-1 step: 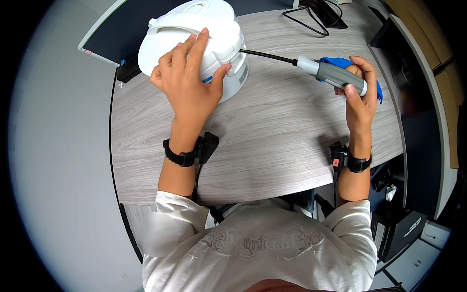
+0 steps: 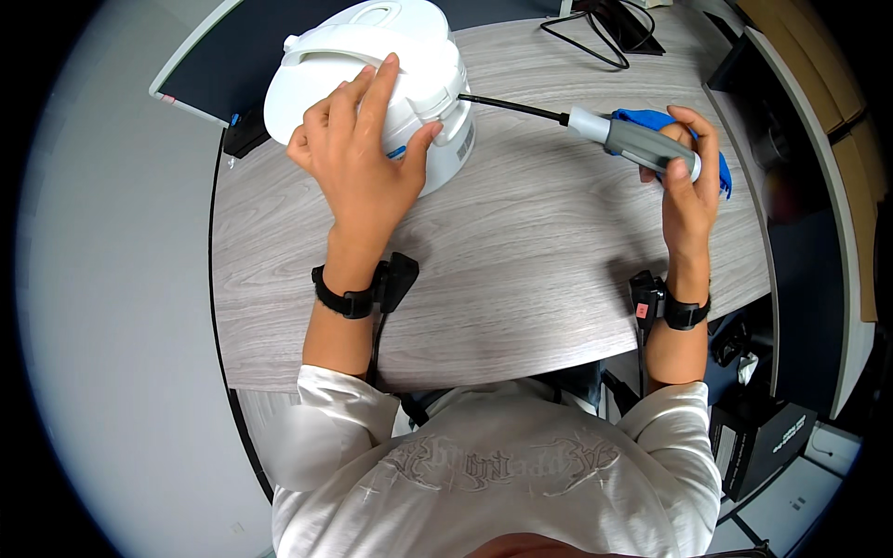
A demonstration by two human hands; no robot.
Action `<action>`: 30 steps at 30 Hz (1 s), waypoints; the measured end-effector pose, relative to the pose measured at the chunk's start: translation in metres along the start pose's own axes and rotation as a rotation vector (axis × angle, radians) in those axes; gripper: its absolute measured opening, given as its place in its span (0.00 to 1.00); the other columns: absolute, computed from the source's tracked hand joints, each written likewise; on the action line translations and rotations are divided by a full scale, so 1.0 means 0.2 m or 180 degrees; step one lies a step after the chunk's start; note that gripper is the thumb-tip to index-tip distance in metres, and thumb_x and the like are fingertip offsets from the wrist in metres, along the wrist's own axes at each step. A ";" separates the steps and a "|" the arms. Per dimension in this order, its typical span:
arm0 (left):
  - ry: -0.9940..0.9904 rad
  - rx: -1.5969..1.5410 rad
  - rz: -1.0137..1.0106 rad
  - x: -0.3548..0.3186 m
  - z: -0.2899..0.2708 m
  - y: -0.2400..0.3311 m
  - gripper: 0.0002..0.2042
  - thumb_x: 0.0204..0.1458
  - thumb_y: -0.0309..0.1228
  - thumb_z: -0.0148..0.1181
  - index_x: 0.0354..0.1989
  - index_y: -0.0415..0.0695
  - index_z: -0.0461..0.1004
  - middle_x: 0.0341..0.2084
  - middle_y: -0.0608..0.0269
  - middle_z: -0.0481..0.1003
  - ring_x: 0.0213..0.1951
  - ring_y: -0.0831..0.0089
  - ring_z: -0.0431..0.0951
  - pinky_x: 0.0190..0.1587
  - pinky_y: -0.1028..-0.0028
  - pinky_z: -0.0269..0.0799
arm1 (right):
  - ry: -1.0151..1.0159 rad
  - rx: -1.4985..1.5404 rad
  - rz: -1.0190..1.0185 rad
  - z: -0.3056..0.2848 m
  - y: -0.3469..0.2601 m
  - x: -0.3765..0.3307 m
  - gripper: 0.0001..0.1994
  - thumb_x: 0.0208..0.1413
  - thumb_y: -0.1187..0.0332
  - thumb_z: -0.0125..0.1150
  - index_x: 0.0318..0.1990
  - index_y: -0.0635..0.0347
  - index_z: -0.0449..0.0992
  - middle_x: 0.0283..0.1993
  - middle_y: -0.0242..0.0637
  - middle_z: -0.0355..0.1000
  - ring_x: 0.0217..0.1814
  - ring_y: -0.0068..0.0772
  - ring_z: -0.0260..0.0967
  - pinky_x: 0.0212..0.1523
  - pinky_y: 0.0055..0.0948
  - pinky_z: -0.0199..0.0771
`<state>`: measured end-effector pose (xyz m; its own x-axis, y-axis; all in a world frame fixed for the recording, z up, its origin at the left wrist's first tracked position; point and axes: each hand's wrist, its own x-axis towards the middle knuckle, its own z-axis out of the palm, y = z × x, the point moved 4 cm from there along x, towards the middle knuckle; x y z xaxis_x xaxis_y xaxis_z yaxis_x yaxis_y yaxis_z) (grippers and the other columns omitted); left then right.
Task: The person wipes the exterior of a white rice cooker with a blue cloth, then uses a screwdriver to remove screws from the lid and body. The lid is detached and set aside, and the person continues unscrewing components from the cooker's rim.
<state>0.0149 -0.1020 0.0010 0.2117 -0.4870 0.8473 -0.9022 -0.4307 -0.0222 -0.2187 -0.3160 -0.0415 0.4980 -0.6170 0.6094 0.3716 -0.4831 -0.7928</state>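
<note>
A round white lidded appliance (image 2: 446,56), like a rice cooker with a carrying handle on top, stands at the far left of the desk. Over its lid and near side lies my left hand (image 2: 358,153), fingers spread and thumb stretched against the side. From the right, a screwdriver (image 2: 642,147) with a grey handle and a long black shaft meets the appliance just below its lid. The tip itself is hidden at the housing. My right hand (image 2: 690,177) is closed around the butt of the handle. Behind that hand lies a blue cloth (image 2: 646,118).
The wood-grain desk (image 2: 521,260) has a curved near edge. Toward the far right lie a black cable (image 2: 595,56) and a flat dark object (image 2: 637,28). Dark partitions and a shelf (image 2: 777,139) border it. A black box (image 2: 763,446) stands below, right.
My right thumb and fingers have shifted slightly on the screwdriver's handle. My left hand and the appliance stay where they were.
</note>
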 end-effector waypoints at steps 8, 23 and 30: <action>-0.0006 -0.0009 -0.0013 0.00 0.00 0.00 0.36 0.41 0.52 0.75 0.62 0.57 0.75 0.54 0.69 0.78 0.52 0.68 0.69 0.54 0.63 0.50 | 0.0095 -0.0366 0.0492 -0.02 -0.02 -0.02 0.25 0.62 0.54 0.62 0.60 0.59 0.67 0.30 0.27 0.67 0.29 0.15 0.65 0.28 0.18 0.64; 0.0002 -0.0026 0.0014 0.00 0.00 0.00 0.36 0.41 0.51 0.76 0.62 0.56 0.75 0.53 0.68 0.78 0.52 0.68 0.69 0.54 0.63 0.50 | 0.0306 -0.0279 -0.0154 0.01 0.02 0.00 0.24 0.64 0.52 0.60 0.60 0.58 0.68 0.28 0.29 0.68 0.25 0.15 0.66 0.25 0.16 0.66; 0.0008 -0.0008 0.0000 0.00 0.00 0.00 0.36 0.42 0.51 0.76 0.62 0.56 0.75 0.53 0.69 0.78 0.52 0.68 0.69 0.54 0.63 0.51 | -0.0110 0.0007 0.1231 -0.03 -0.01 -0.01 0.26 0.60 0.54 0.64 0.59 0.61 0.69 0.34 0.32 0.71 0.31 0.19 0.69 0.32 0.21 0.71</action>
<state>0.0146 -0.1010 0.0011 0.2108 -0.4852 0.8486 -0.9032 -0.4287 -0.0208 -0.2259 -0.3176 -0.0418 0.6277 -0.7321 0.2648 0.1529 -0.2176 -0.9640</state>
